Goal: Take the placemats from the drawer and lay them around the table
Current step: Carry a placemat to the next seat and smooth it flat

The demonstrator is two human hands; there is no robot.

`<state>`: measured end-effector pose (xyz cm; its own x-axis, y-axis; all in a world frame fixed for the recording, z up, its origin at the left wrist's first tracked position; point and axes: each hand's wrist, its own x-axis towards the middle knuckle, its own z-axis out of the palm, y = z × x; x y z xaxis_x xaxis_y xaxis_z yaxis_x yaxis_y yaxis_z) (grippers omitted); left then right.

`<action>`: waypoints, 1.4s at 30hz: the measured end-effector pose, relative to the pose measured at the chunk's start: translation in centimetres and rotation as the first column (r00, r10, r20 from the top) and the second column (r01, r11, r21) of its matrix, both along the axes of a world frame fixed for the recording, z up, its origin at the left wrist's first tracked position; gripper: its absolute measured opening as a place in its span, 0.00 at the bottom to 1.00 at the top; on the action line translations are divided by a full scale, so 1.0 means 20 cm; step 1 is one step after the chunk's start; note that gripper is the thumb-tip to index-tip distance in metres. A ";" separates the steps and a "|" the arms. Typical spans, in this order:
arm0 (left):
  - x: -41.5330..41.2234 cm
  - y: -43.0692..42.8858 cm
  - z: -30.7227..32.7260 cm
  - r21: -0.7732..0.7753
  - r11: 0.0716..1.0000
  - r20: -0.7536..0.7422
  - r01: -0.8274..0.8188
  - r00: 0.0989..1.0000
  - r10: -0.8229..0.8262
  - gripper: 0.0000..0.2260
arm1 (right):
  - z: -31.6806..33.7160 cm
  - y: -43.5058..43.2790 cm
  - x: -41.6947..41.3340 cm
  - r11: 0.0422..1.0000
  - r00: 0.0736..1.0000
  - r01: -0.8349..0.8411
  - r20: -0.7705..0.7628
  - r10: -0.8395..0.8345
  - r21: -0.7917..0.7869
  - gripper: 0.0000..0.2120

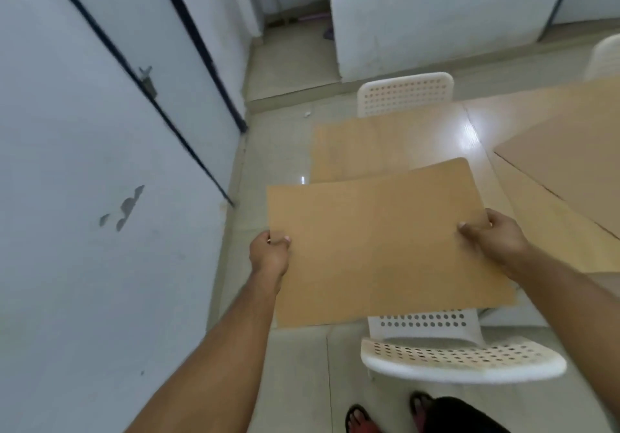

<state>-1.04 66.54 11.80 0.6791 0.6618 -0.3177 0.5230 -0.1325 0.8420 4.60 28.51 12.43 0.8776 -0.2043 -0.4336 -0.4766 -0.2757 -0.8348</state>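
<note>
We see a matt, cork-like placemat (385,248), smooth and tan. The bench (469,130) looks like glossy pale wood. The near chair (463,359) is perforated white plastic.

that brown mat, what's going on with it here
A person holds a brown placemat flat by its two short edges, left hand and right hand, above a white perforated chair at the wooden table. Two similar mats already lie on the table, one ahead and one to the right.
</note>
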 end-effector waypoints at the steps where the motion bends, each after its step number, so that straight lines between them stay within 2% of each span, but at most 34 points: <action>1: 0.05 0.00 -0.03 0.001 1.000 -0.001 0.013 1.000 -0.013 0.07 | -0.02 0.00 0.02 0.999 1.000 0.025 0.001 -0.025 -0.028 0.17; 7: 0.34 0.00 -0.20 -0.025 0.998 -0.034 0.050 0.998 -0.051 0.14 | -0.17 0.00 0.20 0.980 0.994 0.105 0.052 -0.097 -0.172 0.16; 12: 0.49 -0.04 -0.33 -0.030 0.997 -0.066 0.075 0.995 -0.077 0.21 | -0.29 0.01 0.36 0.952 0.995 0.100 0.030 -0.095 -0.290 0.25; 16: 0.60 -0.08 -0.39 0.022 0.996 -0.106 0.091 0.990 -0.088 0.22 | -0.37 -0.01 0.46 0.941 0.993 0.105 -0.008 -0.114 -0.320 0.29; 23: 0.71 -0.08 -0.47 0.112 0.988 -0.159 0.104 0.984 -0.086 0.23 | -0.47 0.02 0.49 0.882 0.999 0.041 0.022 -0.035 -0.470 0.25; 26: 0.71 -0.09 -0.50 0.160 0.973 -0.178 0.164 0.975 -0.135 0.24 | -0.52 0.02 0.50 0.839 1.000 0.013 0.030 0.005 -0.545 0.23; 31: 0.65 -0.10 -0.56 0.324 0.823 -0.303 0.466 0.876 -0.376 0.28 | -0.56 0.02 0.48 0.711 0.989 -0.103 0.003 0.146 -0.696 0.24; 35: 0.56 -0.12 -0.62 0.320 0.674 -0.486 0.665 0.726 -0.486 0.36 | -0.63 0.09 0.44 0.543 0.897 -0.383 -0.159 0.413 -0.747 0.29; 38: 0.50 -0.16 -0.66 0.308 0.633 -0.535 0.710 0.680 -0.502 0.39 | -0.69 0.17 0.40 0.461 0.823 -0.504 -0.245 0.512 -0.731 0.32; 42: 0.46 -0.19 -0.67 0.338 0.623 -0.545 0.706 0.686 -0.482 0.39 | -0.73 0.19 0.37 0.422 0.817 -0.514 -0.278 0.504 -0.747 0.35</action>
